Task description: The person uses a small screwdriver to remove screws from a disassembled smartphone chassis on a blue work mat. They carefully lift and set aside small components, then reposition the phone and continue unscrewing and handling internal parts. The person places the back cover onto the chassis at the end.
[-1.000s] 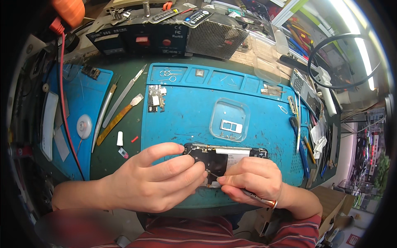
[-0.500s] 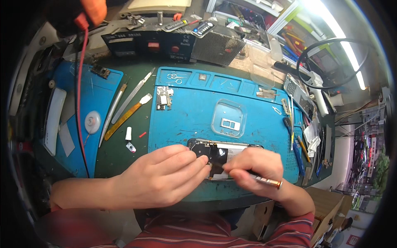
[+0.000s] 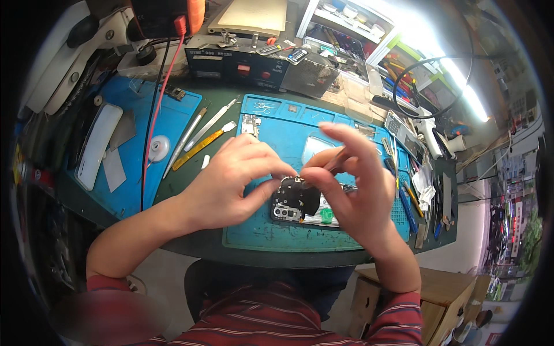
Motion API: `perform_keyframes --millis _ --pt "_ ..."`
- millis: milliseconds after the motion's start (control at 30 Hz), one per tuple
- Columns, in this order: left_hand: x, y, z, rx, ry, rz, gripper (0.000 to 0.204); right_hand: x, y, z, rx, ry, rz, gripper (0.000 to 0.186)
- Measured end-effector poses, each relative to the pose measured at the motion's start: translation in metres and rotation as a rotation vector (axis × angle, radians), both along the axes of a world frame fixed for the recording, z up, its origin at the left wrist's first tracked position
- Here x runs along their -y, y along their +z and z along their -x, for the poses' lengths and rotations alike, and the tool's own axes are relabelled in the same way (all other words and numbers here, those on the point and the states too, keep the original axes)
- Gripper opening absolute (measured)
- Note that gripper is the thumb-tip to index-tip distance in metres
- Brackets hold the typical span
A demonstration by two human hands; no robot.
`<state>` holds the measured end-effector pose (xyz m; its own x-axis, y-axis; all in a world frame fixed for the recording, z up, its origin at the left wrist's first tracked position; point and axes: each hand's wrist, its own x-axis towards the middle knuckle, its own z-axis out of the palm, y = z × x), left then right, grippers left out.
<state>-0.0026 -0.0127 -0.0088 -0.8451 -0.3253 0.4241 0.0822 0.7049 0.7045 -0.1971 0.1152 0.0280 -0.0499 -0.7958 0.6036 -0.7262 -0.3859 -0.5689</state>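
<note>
- Head view: the phone [image 3: 304,203] lies with its back off, inner side up, on the blue work mat [image 3: 254,236], its camera lenses [image 3: 283,213] at the lower left and a green sticker [image 3: 326,216] near its lower edge.
- The left hand [image 3: 234,180] comes in from the left, its thumb and forefinger curved toward the phone's upper left corner. Whether they press, pinch or only hover there, I cannot tell.
- The right hand [image 3: 360,187] stands over the phone's right part, one finger raised, the thumb and another finger bent together near the left fingertips. Something slim seems to lie among its fingers, but blur and overlap hide what it is and how it is gripped.
- The step in hand looks like close fingertip work at the phone's upper edge, both hands joining in.
- The next move probably calls for a light touch and a steady phone, the fingers kept off the lenses and loose edges.
- Behind the right hand, a clear tray [image 3: 315,147] is partly covered.
- An amber-handled tool [image 3: 198,150] lies left of the mat; blue-handled tools [image 3: 412,213] lie at its right edge.
</note>
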Motion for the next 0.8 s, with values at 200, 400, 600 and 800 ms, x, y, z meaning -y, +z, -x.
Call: perform_keyframes --millis 200,400,600,800 --pt "0.001 -0.005 -0.005 0.042 -0.044 0.052 0.022 0.005 -0.02 -0.006 -0.027 0.073 0.075 0.047" --pt "0.004 -0.009 -0.006 0.038 -0.04 0.058 0.02 0.007 -0.024 -0.006 -0.012 0.086 0.041 0.043" --pt "0.004 -0.01 -0.006 0.04 -0.045 0.069 0.02 0.006 -0.022 -0.007 -0.026 0.095 0.019 0.039" --pt "0.003 -0.009 -0.004 0.032 -0.022 0.063 0.012 0.005 -0.025 -0.007 -0.028 0.098 0.064 0.036"
